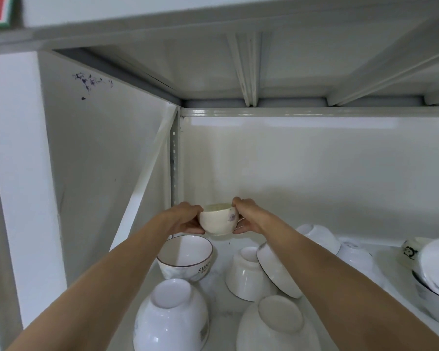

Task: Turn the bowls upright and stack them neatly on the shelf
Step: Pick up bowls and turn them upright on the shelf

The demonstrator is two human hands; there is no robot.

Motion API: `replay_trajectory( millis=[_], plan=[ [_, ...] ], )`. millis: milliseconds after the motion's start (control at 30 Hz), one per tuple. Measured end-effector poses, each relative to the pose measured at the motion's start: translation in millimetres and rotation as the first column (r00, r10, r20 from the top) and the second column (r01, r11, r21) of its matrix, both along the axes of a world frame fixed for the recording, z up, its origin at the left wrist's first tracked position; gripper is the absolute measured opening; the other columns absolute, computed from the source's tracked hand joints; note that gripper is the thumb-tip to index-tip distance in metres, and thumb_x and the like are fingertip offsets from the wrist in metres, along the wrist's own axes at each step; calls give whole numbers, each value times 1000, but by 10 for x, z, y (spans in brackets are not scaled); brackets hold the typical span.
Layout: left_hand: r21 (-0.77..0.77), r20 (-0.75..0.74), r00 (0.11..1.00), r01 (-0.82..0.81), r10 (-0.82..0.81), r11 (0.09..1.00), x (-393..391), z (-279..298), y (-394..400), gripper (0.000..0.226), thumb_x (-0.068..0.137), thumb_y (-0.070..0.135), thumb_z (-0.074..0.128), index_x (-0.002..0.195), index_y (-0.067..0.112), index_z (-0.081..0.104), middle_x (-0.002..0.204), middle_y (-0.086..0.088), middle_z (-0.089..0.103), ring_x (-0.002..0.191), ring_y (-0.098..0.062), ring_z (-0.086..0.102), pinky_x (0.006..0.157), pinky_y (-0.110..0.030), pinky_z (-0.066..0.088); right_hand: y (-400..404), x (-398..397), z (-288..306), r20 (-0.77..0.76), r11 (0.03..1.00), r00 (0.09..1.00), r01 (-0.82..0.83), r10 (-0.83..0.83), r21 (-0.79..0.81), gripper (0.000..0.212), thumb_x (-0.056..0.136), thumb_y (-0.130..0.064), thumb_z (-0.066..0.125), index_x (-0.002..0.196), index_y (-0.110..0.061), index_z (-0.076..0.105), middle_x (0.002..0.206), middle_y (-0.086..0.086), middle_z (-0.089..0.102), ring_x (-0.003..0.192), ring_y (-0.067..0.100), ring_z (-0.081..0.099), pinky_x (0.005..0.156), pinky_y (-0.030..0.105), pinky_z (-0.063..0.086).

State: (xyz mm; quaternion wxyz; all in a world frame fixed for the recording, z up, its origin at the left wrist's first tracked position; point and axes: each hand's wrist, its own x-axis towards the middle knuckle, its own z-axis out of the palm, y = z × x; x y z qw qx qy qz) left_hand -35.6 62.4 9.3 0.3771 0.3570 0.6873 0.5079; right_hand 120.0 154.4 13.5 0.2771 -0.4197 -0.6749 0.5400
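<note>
At the far left of the shelf (221,282) my left hand (185,220) clasps one side of a small cream bowl (218,221), fingers (192,230) curled under its base. The bowl sits upright in the air, rim up, a faint purple mark on its right flank, held above and just beyond the upright bowl with dark lettering (185,257). My right hand (246,216) grips the opposite side, thumb over the rim and fingertips beneath, so both hands are closed on the same bowl.

Nearer me, an upside-down bowl (171,317) stands at the left, a second inverted one (276,325) right of it. Between them and farther back an inverted cup-shaped bowl (246,274) has a tilted bowl (276,272) leaning on it. More bowls crowd the right (431,267).

The risks, as I judge them: my right forearm passes directly over the leaning bowl, and dropping my elbow could knock it sliding. The glazed surface is slick, so a loose pinch could let the bowl slip. Setting it into the lettered bowl off-centre would leave the stack crooked.
</note>
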Motion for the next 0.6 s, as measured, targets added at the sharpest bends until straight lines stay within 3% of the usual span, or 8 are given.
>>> replay_trajectory(
  millis=[167, 267, 367, 433, 533, 600],
  plan=[
    [-75, -78, 997, -10, 4, 997, -85, -59, -5, 14, 92, -4, 47, 101, -14, 51, 88, -27, 66, 83, -41, 69, 74, -43, 60, 17, -69, -37, 201, 995, 980, -23, 4, 95, 19, 90, 5, 39, 102, 7, 53, 92, 27, 61, 69, 37, 66, 81, 47, 59],
    [-118, -162, 987, -34, 14, 992, -118, -82, -5, 12, 93, -3, 47, 99, -12, 52, 101, -31, 68, 98, -42, 68, 91, -48, 55, 11, -128, -94, 274, 994, 962, -36, 7, 101, 15, 92, 8, 38, 99, 10, 50, 89, 31, 61, 65, 37, 63, 83, 49, 57],
    [-153, -281, 959, -76, 31, 985, -165, -116, 10, 10, 92, 1, 51, 89, -7, 56, 101, -29, 69, 99, -39, 69, 95, -48, 53, -31, -166, -143, 319, 994, 948, -39, 6, 97, 12, 93, 9, 38, 92, 10, 50, 93, 32, 62, 64, 36, 62, 85, 48, 57],
    [-168, -341, 940, -90, 28, 982, -189, -139, 34, 12, 91, 3, 54, 94, -8, 58, 106, -28, 69, 101, -39, 68, 96, -47, 53, -51, -181, -160, 334, 995, 943, -40, 8, 89, 12, 92, 10, 39, 88, 10, 50, 98, 33, 63, 69, 38, 63, 87, 49, 56],
    [-194, -466, 885, -112, 8, 975, -173, -155, 40, 27, 91, 6, 57, 112, -10, 57, 108, -23, 65, 93, -32, 63, 82, -34, 51, -41, -205, -176, 345, 996, 938, -43, 14, 79, 14, 90, 13, 43, 78, 9, 49, 107, 35, 64, 84, 43, 65, 89, 49, 55],
    [-201, -523, 852, -127, 3, 971, -139, -147, 21, 29, 93, 8, 56, 116, -9, 56, 100, -19, 60, 86, -28, 57, 73, -31, 44, -37, -207, -173, 354, 996, 935, -43, 12, 79, 17, 91, 12, 43, 75, 8, 48, 95, 31, 63, 79, 40, 64, 91, 49, 54]
  ],
)
